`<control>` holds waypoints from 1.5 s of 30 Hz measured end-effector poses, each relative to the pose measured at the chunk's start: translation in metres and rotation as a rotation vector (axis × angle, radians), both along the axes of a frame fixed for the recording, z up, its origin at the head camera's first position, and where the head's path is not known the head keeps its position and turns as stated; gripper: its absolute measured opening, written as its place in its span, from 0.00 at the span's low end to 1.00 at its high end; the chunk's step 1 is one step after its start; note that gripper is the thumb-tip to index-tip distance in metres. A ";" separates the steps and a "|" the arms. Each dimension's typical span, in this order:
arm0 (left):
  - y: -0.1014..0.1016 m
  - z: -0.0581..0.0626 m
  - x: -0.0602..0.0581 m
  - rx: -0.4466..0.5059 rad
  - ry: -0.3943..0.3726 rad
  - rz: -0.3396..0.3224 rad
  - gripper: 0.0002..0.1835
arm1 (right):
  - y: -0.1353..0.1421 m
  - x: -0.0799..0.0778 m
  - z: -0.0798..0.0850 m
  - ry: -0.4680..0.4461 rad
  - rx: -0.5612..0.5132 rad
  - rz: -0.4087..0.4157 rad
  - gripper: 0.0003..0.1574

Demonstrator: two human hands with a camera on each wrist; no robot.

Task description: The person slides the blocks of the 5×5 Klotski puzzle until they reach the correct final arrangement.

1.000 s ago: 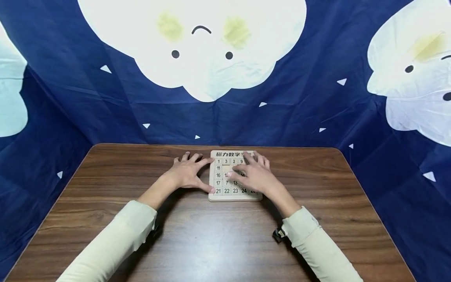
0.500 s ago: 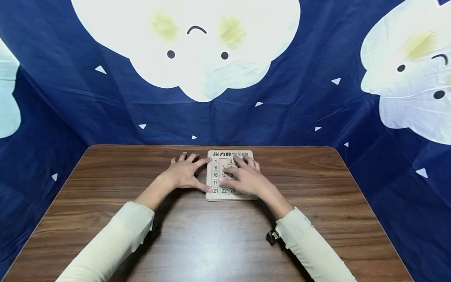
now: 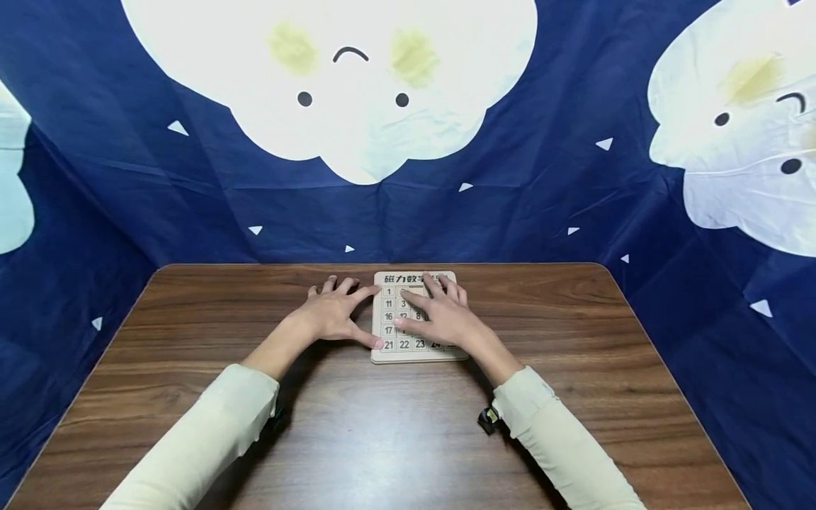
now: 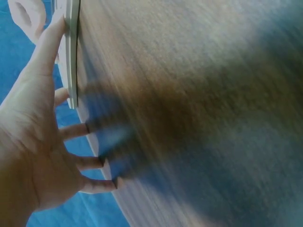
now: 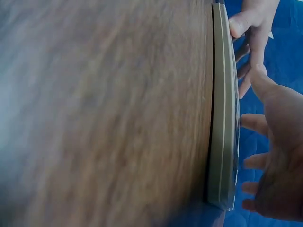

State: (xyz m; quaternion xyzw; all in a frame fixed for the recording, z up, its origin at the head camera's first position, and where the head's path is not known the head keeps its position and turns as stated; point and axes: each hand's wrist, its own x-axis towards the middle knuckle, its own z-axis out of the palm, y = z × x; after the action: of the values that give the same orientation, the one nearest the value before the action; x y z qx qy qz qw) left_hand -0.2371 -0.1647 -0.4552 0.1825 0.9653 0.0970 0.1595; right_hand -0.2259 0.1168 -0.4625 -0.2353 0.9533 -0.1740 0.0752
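Observation:
A pale number slide puzzle [image 3: 419, 358] with Chinese lettering along its top lies flat near the table's far edge. My left hand [image 3: 331, 315] is spread at its left side, thumb and index finger touching the frame's left corners. The other left fingers rest on the table, as the left wrist view shows. Over the tiles reaches my right hand [image 3: 449, 317], fingers extended, its index fingertip on the top row just right of tile 1 [image 3: 389, 291]. The right thumb is above the third row. Tile 3 [image 3: 403, 304] sits in the second row. My right hand hides the tiles on the right.
The brown wooden table [image 3: 382, 439] extends toward me and to both sides. Behind it hangs a dark blue cloth [image 3: 287, 205] with printed clouds. A small black device [image 3: 489, 419] is at the right sleeve cuff.
Tile 3 has moved from the top row down into the second row. The top-row gap has since shifted one place right. My right index finger moved up; the left hand stays put.

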 end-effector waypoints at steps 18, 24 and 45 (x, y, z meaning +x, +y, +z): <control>0.000 0.000 -0.001 0.002 -0.002 -0.005 0.70 | -0.006 0.005 0.009 0.091 0.033 0.014 0.38; 0.000 -0.002 -0.003 0.002 -0.009 0.002 0.71 | -0.015 0.005 0.013 0.146 0.026 -0.034 0.34; -0.003 0.000 -0.001 0.011 0.007 -0.014 0.70 | -0.026 0.001 0.008 0.010 0.030 0.069 0.42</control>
State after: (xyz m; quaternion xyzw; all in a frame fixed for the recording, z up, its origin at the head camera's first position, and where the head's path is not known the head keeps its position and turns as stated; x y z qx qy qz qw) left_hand -0.2376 -0.1682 -0.4552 0.1903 0.9641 0.1004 0.1558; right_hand -0.2252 0.0910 -0.4544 -0.2676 0.9475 -0.1559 0.0797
